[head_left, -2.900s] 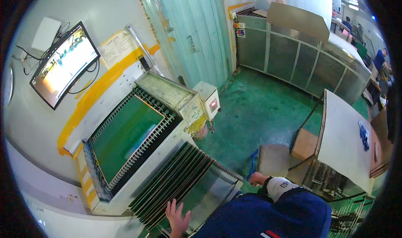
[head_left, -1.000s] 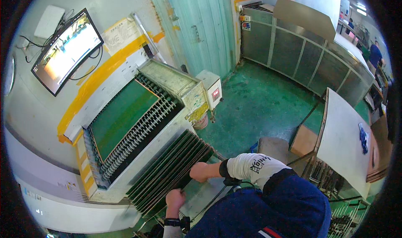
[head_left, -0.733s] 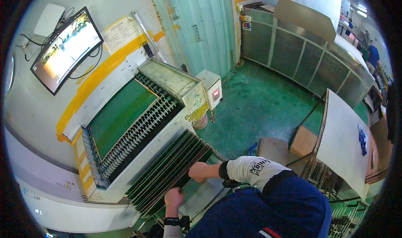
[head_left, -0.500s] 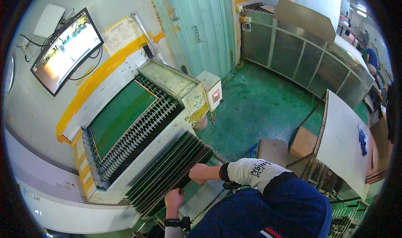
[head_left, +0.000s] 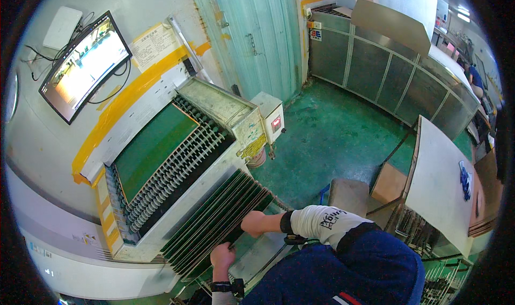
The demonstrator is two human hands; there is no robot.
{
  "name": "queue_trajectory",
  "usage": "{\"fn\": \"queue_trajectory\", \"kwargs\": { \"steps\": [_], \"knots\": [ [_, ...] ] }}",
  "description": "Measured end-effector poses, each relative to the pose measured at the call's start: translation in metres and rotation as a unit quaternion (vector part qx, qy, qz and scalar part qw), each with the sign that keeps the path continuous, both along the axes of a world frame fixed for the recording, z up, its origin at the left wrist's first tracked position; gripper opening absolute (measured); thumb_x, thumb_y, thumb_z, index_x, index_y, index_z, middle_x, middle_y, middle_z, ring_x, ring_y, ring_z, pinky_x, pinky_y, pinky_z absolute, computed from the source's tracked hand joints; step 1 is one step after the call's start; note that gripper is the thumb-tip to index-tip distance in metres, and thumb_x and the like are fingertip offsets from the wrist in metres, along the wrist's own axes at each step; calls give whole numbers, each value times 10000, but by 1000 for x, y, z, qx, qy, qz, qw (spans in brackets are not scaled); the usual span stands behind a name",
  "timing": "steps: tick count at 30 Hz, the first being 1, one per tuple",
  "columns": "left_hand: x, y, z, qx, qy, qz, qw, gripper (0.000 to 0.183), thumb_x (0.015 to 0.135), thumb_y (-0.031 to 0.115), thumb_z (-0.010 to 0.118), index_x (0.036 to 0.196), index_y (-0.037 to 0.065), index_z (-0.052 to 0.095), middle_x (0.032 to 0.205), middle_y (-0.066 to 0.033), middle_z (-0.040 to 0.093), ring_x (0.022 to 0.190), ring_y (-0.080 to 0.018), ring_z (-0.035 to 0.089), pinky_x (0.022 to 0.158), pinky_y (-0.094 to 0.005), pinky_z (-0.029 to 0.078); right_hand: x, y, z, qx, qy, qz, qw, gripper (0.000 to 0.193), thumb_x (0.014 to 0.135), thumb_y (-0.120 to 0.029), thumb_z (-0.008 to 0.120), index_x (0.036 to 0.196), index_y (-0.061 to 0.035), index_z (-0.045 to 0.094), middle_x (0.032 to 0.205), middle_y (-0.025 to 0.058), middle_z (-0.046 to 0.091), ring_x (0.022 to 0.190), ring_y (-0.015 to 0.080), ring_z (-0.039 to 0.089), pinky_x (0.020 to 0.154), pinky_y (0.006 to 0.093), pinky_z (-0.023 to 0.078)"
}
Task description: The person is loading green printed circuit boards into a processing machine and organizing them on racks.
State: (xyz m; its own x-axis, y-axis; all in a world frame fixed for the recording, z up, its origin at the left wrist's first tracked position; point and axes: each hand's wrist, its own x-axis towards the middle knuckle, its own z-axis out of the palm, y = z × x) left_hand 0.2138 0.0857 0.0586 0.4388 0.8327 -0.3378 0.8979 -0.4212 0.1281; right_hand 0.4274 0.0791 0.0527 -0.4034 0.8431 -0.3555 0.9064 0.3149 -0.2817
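A stack of thin green boards (head_left: 214,219) stands on edge in a rack at the near end of a conveyor machine. My left hand (head_left: 221,254) grips the near edge of the boards at the stack's lower end. My right hand (head_left: 253,223) is closed on the edge of the boards further right, the white sleeve and black wristband behind it. One large green board (head_left: 153,147) lies flat on the machine's rollers (head_left: 177,168) further back.
A monitor (head_left: 86,63) hangs on the wall at upper left. A small control box (head_left: 272,118) with a red display sits on the machine's corner. A white table (head_left: 440,184) stands at right, cardboard boxes (head_left: 389,182) beside it. Grey cabinets (head_left: 386,74) line the green floor behind.
My right hand came in from the right and reached onto the upright boards, then slid along their edge. My left hand stayed on the stack's near end.
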Motion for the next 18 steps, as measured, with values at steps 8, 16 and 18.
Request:
{"fn": "queue_trajectory", "kwargs": {
  "steps": [8,16,18],
  "knots": [
    [-2,0,-6,-3,-4,2,1000,355,748,334,611,1050,151,650,945,-121,657,883,-301,623,732,-420,502,0,-4,10,8,1,9,1000,171,585,-141,674,726,-44,686,742,115,663,733,301,650,609,419,517],
    [5,-2,4,-14,18,10,1000,357,763,350,614,1056,149,647,971,-115,653,898,-298,620,743,-416,501,1,1,-2,-25,-7,4,1000,166,614,-147,676,753,-58,695,770,108,671,750,292,655,621,412,520],
    [2,-2,3,-18,21,18,999,364,768,360,614,1065,152,644,977,-112,653,903,-296,620,747,-414,500,-1,0,6,-24,-15,11,1000,175,618,-147,677,770,-63,697,786,106,674,758,291,656,626,412,521]
  ]
}}
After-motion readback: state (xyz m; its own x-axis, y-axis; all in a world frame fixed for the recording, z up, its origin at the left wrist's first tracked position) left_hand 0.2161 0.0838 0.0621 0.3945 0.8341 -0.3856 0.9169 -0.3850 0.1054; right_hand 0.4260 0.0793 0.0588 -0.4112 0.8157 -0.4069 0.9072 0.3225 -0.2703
